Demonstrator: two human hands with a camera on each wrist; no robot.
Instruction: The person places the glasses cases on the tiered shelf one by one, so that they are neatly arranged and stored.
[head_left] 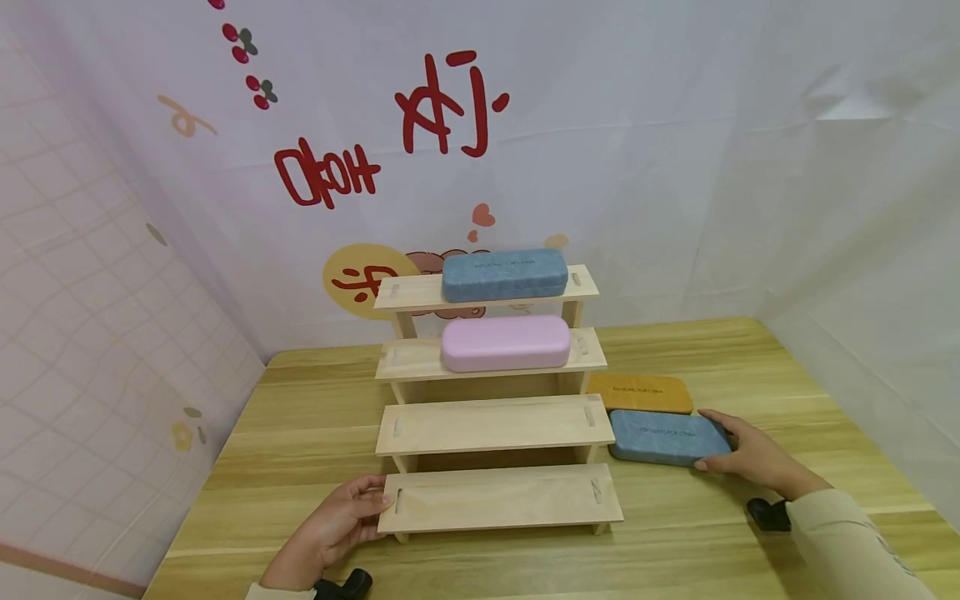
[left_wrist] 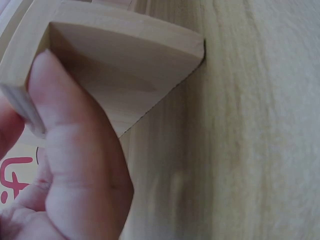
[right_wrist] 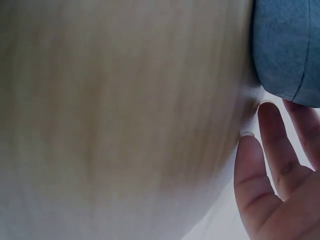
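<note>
My left hand [head_left: 341, 521] pinches the left end of the lowest step of a pale wooden stepped rack [head_left: 498, 500]. In the left wrist view the thumb [left_wrist: 70, 130] lies along that wooden edge. My right hand [head_left: 757, 454] grips the right end of a blue glasses case [head_left: 667, 437], thumb at the front edge and fingers at the far corner. The right wrist view shows the case's end [right_wrist: 287, 50] with fingers [right_wrist: 277, 140] beside it. A yellow glasses case [head_left: 641, 393] lies just behind the blue one, partly covered by the rack.
A second blue glasses case [head_left: 504, 275] sits on the top step and a pink one [head_left: 506, 343] on the step below. The rack stands on a wood-grain table [head_left: 300, 433]. A white printed cloth [head_left: 637, 167] hangs behind it.
</note>
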